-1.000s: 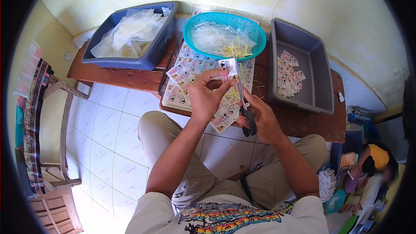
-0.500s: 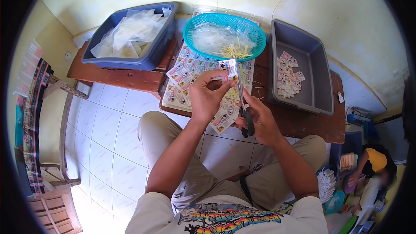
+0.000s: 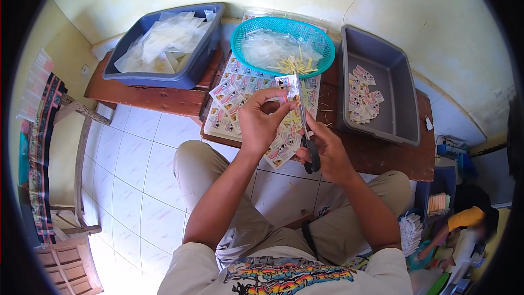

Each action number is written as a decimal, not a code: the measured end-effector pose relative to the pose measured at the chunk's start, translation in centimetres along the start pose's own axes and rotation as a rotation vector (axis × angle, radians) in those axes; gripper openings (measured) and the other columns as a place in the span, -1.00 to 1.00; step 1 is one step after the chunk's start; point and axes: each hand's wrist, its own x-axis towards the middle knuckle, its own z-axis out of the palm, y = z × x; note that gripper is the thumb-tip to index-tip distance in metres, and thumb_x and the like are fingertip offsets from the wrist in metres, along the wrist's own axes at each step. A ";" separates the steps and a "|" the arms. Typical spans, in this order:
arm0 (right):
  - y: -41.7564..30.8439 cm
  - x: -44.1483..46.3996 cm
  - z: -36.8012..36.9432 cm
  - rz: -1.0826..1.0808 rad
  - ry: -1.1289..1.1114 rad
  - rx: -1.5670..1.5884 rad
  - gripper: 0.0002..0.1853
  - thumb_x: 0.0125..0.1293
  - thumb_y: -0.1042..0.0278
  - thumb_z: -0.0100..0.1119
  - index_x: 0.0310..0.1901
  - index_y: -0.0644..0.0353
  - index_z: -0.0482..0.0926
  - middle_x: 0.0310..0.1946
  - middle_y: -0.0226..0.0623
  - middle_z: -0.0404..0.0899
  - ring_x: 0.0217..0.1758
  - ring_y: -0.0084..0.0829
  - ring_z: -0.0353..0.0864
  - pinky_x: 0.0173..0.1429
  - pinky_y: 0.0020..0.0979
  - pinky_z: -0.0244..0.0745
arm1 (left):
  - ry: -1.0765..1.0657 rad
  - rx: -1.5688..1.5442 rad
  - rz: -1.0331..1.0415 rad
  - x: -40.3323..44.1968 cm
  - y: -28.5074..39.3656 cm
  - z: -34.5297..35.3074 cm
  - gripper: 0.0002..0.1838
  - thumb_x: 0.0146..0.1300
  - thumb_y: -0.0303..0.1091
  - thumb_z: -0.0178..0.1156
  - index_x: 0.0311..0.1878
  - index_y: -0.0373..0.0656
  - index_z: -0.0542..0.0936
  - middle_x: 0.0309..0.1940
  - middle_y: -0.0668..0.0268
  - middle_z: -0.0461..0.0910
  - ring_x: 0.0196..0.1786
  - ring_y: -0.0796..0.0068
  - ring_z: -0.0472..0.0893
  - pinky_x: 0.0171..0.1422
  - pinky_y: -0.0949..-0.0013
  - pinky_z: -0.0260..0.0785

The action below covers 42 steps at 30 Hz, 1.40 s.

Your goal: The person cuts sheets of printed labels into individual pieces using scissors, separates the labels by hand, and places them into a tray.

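Between the thumb and fingers of my left hand [image 3: 264,117] is a small printed label [image 3: 286,84]. My right hand [image 3: 328,152] is closed round the black handles of a pair of scissors [image 3: 311,155]. The blades point away from me and lie along the label's right edge. Beneath my hands are printed label sheets [image 3: 226,104], with thin yellowish offcuts lying on some of them. Just beyond stands a turquoise basket [image 3: 236,49] holding clear plastic pieces and yellow offcut strips [image 3: 299,65].
A blue-grey tub [image 3: 158,81] of translucent bags stands on the wooden bench [image 3: 376,158] at left. The grey tub [image 3: 390,65] at right holds cut labels [image 3: 361,98]. A co-worker [image 3: 469,218] sits low at the right edge, near stacked bundles.
My hands, the label and the scissors look almost unmoved. At the right, the co-worker's arm has reached lower, toward a turquoise container.
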 end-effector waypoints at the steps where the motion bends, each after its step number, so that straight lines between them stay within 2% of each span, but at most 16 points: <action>1: 0.0 0.0 0.0 0.001 -0.002 -0.003 0.00 0.37 0.51 0.53 0.74 0.10 0.11 0.33 -0.28 0.40 0.01 -0.55 0.59 -0.12 -0.47 0.69 | -0.001 0.007 -0.004 0.0 0.1 0.0 -0.67 0.32 -0.65 0.49 0.13 -0.34 0.69 -0.14 0.09 0.84 -0.07 0.46 0.82 0.05 0.43 0.70; 14: -0.1 0.0 -0.1 0.007 -0.007 -0.011 0.02 0.36 0.51 0.53 0.74 0.09 0.11 0.25 -0.31 0.40 -0.02 -0.56 0.60 -0.15 -0.48 0.68 | 0.009 0.003 -0.010 0.0 -0.1 0.0 -0.66 0.31 -0.64 0.50 0.12 -0.35 0.69 -0.14 0.09 0.84 -0.08 0.46 0.82 0.04 0.42 0.71; 22: -0.1 0.0 -0.1 0.015 -0.003 -0.042 0.01 0.37 0.53 0.52 0.74 0.07 0.11 0.34 -0.28 0.41 -0.01 -0.56 0.62 -0.16 -0.48 0.69 | 0.004 -0.003 -0.043 0.0 0.4 0.0 -0.65 0.30 -0.64 0.51 0.13 -0.35 0.70 -0.15 0.08 0.84 -0.08 0.46 0.82 0.03 0.42 0.70; 42: 0.1 0.2 -0.1 -0.005 0.006 -0.050 0.01 0.36 0.52 0.53 0.74 0.05 0.13 0.36 -0.26 0.45 -0.06 -0.58 0.65 -0.20 -0.49 0.69 | 0.012 0.000 -0.044 0.1 0.0 0.0 -0.64 0.31 -0.62 0.52 0.15 -0.35 0.70 -0.16 0.06 0.85 -0.11 0.50 0.82 0.01 0.44 0.69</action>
